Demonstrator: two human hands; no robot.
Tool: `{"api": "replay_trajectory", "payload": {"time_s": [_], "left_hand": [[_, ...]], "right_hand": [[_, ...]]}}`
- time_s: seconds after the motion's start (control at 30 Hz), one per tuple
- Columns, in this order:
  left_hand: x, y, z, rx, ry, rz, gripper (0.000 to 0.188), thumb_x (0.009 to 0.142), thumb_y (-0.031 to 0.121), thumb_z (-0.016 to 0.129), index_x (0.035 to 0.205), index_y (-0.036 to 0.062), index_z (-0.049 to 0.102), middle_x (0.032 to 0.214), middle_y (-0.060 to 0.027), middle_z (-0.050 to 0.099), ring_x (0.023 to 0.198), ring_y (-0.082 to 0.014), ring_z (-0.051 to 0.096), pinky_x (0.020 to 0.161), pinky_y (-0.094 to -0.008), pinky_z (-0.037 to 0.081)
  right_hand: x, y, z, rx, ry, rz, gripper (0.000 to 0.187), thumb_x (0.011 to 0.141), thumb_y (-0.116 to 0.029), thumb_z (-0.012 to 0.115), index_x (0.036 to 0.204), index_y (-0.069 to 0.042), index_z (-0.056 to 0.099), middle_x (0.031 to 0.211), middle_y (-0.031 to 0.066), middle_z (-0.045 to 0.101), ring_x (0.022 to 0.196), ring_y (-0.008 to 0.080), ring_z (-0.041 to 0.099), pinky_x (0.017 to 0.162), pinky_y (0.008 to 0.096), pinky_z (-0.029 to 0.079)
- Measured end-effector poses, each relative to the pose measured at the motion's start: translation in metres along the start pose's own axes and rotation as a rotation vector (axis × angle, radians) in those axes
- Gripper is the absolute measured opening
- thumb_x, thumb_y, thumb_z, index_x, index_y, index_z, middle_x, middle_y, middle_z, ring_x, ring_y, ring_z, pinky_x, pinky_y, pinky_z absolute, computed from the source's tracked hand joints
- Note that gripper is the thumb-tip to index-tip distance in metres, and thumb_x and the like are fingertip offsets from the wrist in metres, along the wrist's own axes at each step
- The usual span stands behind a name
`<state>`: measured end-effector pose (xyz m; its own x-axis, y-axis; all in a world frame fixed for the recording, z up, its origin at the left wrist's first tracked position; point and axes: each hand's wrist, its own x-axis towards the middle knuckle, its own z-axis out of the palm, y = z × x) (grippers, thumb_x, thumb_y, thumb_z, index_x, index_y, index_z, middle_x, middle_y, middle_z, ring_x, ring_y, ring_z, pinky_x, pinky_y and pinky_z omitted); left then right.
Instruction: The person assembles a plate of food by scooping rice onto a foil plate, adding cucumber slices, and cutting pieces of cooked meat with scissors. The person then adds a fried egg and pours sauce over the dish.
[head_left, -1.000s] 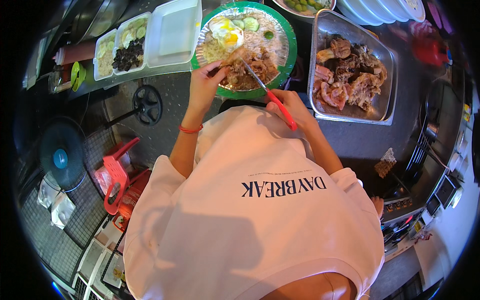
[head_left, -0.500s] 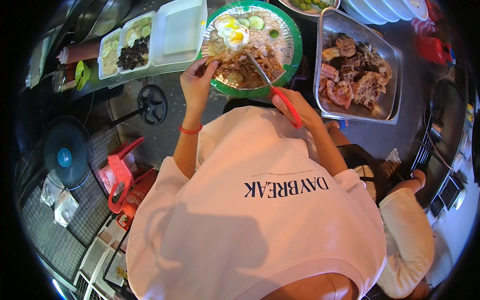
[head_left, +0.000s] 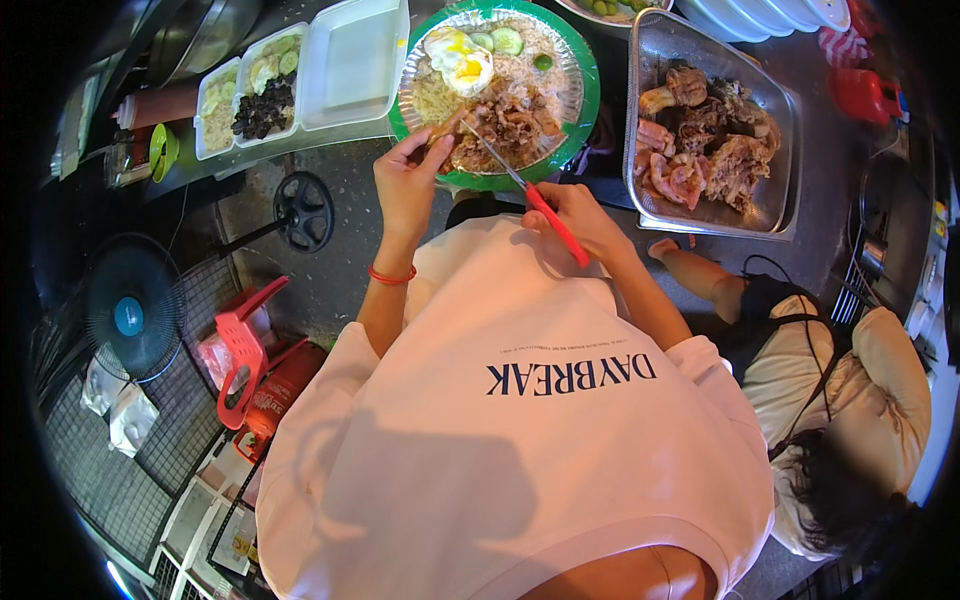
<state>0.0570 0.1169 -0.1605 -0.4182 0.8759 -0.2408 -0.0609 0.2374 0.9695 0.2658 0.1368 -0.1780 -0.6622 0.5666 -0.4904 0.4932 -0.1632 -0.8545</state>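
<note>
My left hand (head_left: 408,190) pinches a brown strip of meat (head_left: 446,128) over the near left side of a round plate with a green rim (head_left: 591,95). In my right hand (head_left: 583,222) is a pair of scissors (head_left: 553,222) with red handles. The blades point up and left, their tips beside the strip. Chopped brown meat (head_left: 515,118) lies on the plate below the blades. Behind it are rice (head_left: 540,80), a fried egg (head_left: 462,66) with a yellow yolk, cucumber slices (head_left: 507,41) and a small green citrus fruit (head_left: 543,62).
To the right stands a steel mesh basket (head_left: 637,120) of cooked meat pieces (head_left: 740,160). An open white foam box (head_left: 352,65) with food sits at the left. Another person (head_left: 800,350) is close on my right. A fan (head_left: 130,315) stands at far left.
My left hand has moved slightly right and lifted the meat strip into view. The scissors have shifted left and toward me. The person on the right has leaned or moved nearer.
</note>
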Motion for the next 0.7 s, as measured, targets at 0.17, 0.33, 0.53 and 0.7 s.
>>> {"api": "replay_trajectory", "payload": {"time_s": [0.17, 0.33, 0.53, 0.7], "left_hand": [[0.011, 0.004, -0.015, 0.276, -0.269, -0.154, 0.022, 0.075, 0.007, 0.064, 0.093, -0.0055, 0.061, 0.074, -0.0032, 0.061, 0.064, -0.0052, 0.052, 0.057, -0.0171, 0.041], [0.034, -0.011, -0.016, 0.031, -0.328, -0.219, 0.021, 0.074, 0.008, 0.063, 0.09, -0.0051, 0.062, 0.076, -0.0041, 0.062, 0.065, -0.0066, 0.053, 0.059, -0.0187, 0.041], [0.049, -0.025, -0.019, 0.142, -0.356, -0.267, 0.023, 0.075, 0.007, 0.062, 0.094, -0.0057, 0.059, 0.084, -0.0071, 0.062, 0.074, -0.0103, 0.055, 0.067, -0.021, 0.043], [0.053, -0.012, -0.023, 0.299, -0.401, -0.258, 0.027, 0.075, 0.008, 0.063, 0.097, -0.0062, 0.057, 0.086, -0.0078, 0.061, 0.077, -0.011, 0.056, 0.069, -0.0221, 0.044]], "right_hand": [[0.006, -0.005, 0.012, -0.038, 0.079, -0.076, 0.057, 0.072, -0.054, 0.056, 0.077, 0.003, 0.052, 0.058, 0.0111, 0.049, 0.056, 0.0178, 0.049, 0.054, 0.0315, 0.039], [0.011, -0.015, 0.022, 0.182, 0.182, 0.063, 0.053, 0.077, -0.049, 0.054, 0.074, 0.004, 0.053, 0.06, 0.0146, 0.053, 0.057, 0.0202, 0.052, 0.056, 0.0324, 0.041], [0.015, -0.017, 0.01, 0.037, 0.139, 0.093, 0.057, 0.074, -0.054, 0.056, 0.074, 0.003, 0.059, 0.06, 0.0111, 0.057, 0.055, 0.0191, 0.055, 0.054, 0.0315, 0.043], [0.023, -0.027, 0.013, 0.106, 0.124, 0.142, 0.063, 0.073, -0.058, 0.053, 0.076, 0.005, 0.061, 0.06, 0.0124, 0.057, 0.055, 0.0183, 0.055, 0.056, 0.0309, 0.043]]}}
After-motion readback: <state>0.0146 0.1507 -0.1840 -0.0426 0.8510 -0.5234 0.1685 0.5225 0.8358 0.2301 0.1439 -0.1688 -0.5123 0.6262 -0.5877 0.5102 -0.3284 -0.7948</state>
